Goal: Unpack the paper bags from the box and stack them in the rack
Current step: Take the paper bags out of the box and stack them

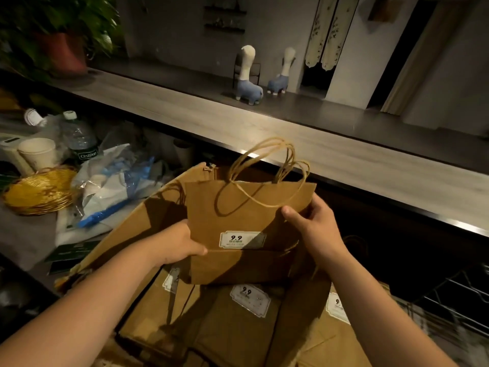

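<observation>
A flat brown paper bag (251,229) with twisted paper handles (267,173) sits in the centre of the frame, held upright above the open cardboard box (127,231). The left hand (182,245) grips the bag's left edge, thumb on the front face and fingers curled behind it. The right hand (309,223) grasps the right edge the same way, thumb in front and fingers wrapped around the back. A white label (242,239) printed "9.9" lies on the bag's front, just above the fold line.

Below the held bag, more folded paper bags (238,313) lie stacked in the box, several showing the same white label. The box fills the lower middle of the frame, its left flap tilted outward. At the lower right edge, a dark wire rack (460,300) stands just beside the box.

To the left, a yellow woven basket (39,192), a paper cup (38,152), a plastic water bottle (79,136) and crumpled plastic wrapping (111,181) sit on the lower counter (26,234). Across the upper frame runs a raised wooden counter (264,128) carrying two blue-and-white animal figurines (248,78). A potted plant (63,46) occupies the upper left corner.
</observation>
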### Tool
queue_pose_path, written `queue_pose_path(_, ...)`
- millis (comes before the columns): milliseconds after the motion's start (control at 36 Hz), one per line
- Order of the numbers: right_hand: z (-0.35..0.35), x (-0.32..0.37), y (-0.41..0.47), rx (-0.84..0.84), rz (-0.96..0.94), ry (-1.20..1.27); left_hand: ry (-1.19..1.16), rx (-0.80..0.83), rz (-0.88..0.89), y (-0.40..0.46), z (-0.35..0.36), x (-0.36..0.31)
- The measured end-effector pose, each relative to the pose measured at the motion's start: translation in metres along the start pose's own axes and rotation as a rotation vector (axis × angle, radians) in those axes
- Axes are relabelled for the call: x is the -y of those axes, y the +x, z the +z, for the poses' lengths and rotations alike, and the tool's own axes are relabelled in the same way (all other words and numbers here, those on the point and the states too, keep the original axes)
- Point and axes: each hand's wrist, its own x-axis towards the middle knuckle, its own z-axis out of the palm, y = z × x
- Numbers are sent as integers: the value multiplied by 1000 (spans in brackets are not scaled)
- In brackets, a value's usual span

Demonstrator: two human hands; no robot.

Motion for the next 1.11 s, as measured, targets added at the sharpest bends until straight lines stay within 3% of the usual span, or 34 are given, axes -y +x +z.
queue_pose_path(111, -8, -1, -1, 138, 175, -89, 47, 31, -17, 4, 7, 7)
queue_pose_path(278, -13, 1, -2, 272, 266, -283, -33, -34, -2, 7, 13, 4)
queue_pose_path(417, -13, 6, -3, 189, 168, -193, -127, -63, 47, -3, 10, -12)
queue_pose_path(583, -32, 30, -5, 38, 32, 148, -341, -86, 310, -34, -2, -68)
queue_pose_path(750, -59, 61, -10, -42, -77, 280, -616, -193, 407, -45, 15, -124)
queue_pose_path(1111, -139, 86, -50, -191, -217, 355, -616, -81, 443, -64, 64, -208)
